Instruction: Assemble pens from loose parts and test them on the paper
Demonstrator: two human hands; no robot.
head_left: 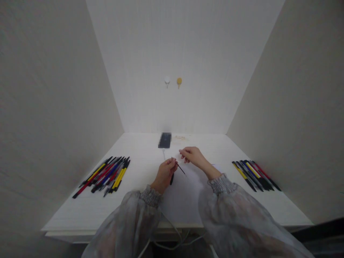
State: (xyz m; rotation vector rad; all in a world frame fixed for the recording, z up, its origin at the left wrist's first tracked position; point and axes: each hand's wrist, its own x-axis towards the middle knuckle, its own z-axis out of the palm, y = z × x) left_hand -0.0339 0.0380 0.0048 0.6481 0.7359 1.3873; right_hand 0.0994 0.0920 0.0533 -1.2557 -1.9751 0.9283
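Note:
My left hand (166,172) is closed around a dark pen body (172,178) near the middle of the white table (139,150); a thin dark refill (181,168) sticks out from its fingers toward the right. My right hand (191,156) hovers just right of it, fingertips pinched together on something too small to make out. Both arms wear pale, gathered sleeves.
A pile of several black, yellow, red and blue pens (106,175) lies at the table's left. A smaller row of pens (254,175) lies at the right. A dark phone (165,140) with a white cable sits at the back. Two hooks (173,81) hang on the wall.

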